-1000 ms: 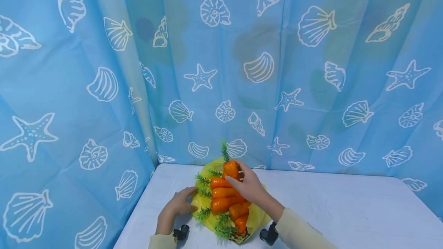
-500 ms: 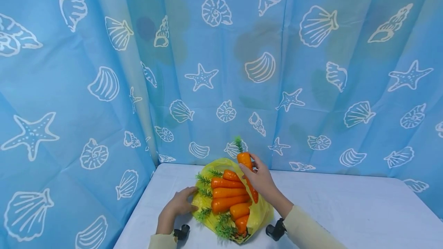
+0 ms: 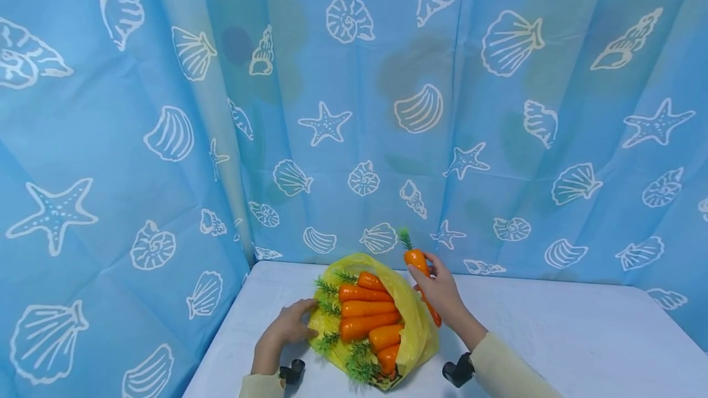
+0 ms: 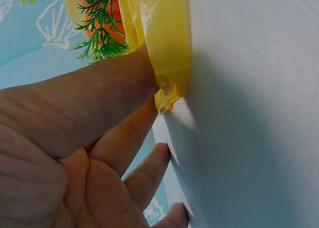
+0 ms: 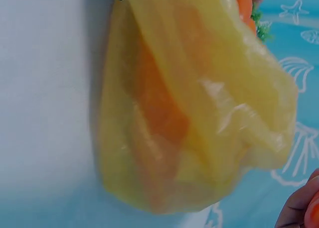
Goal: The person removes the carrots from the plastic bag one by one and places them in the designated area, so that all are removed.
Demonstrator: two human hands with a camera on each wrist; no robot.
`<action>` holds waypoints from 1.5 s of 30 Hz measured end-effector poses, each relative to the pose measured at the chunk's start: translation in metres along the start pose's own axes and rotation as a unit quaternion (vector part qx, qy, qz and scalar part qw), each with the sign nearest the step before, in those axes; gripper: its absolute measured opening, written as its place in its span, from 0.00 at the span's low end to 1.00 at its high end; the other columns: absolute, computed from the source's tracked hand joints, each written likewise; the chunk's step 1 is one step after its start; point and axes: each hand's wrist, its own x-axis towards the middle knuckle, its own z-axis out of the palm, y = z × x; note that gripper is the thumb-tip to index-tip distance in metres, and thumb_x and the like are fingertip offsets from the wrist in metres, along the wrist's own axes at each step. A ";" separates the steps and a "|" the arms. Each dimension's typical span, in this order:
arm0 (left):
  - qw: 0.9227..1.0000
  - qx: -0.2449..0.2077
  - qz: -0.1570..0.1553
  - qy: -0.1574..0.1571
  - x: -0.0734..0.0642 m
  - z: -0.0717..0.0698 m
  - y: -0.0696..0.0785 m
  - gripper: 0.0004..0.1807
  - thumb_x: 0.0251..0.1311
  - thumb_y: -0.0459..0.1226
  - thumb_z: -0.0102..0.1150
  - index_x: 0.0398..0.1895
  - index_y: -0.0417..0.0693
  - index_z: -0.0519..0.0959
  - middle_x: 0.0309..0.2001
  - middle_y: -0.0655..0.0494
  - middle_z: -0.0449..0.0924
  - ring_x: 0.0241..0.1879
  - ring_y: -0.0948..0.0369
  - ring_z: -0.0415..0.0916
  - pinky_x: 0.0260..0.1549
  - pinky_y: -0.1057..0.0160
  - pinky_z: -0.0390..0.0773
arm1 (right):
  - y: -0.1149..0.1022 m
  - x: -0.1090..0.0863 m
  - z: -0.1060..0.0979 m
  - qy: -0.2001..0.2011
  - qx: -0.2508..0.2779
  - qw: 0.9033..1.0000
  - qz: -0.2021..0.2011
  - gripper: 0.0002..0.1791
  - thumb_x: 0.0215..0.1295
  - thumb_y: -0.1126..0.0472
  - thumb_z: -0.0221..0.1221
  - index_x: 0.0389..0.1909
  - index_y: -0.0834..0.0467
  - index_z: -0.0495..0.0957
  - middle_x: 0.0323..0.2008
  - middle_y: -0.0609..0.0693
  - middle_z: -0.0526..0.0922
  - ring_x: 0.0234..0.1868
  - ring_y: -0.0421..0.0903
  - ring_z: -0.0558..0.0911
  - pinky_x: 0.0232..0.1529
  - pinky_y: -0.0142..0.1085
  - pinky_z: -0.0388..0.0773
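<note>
Just right of the yellow plastic bag [image 3: 415,343], holding one artificial carrot [image 3: 417,261] in the right hand [image 3: 444,293]; pinching the bag's left edge with the left hand [image 3: 286,325]. Likely mid-unloading; next probably calls for laying it on the white tablecloth [image 3: 553,330].

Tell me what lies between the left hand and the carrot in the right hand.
The head view shows the yellow bag between the left hand and the held carrot, with more carrots lying in it.
</note>
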 end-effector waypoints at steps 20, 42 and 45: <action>1.000 -0.006 0.000 -0.006 0.000 0.000 -0.002 0.35 0.53 0.34 0.71 0.67 0.45 0.72 0.69 0.42 0.69 0.73 0.37 0.56 0.70 0.29 0.45 | 0.047 0.007 -0.018 0.051 -0.089 0.993 0.059 0.40 0.66 0.49 0.61 0.74 0.55 0.56 0.60 0.65 0.69 0.47 0.56 0.78 0.43 0.39 0.84; 1.000 -0.006 -0.015 0.000 0.002 0.001 -0.002 0.36 0.51 0.34 0.72 0.67 0.46 0.72 0.70 0.43 0.68 0.74 0.36 0.52 0.70 0.28 0.46 | 0.084 0.010 -0.028 0.059 -0.114 0.987 0.098 0.39 0.67 0.53 0.60 0.71 0.65 0.56 0.67 0.67 0.64 0.64 0.66 0.68 0.68 0.60 0.66; 1.000 -0.009 -0.017 0.000 0.002 0.001 -0.003 0.36 0.51 0.34 0.72 0.67 0.46 0.72 0.70 0.43 0.68 0.74 0.35 0.52 0.69 0.28 0.46 | 0.085 0.010 -0.029 0.077 -0.145 0.984 0.074 0.37 0.66 0.54 0.60 0.70 0.66 0.57 0.64 0.68 0.67 0.61 0.65 0.70 0.67 0.60 0.69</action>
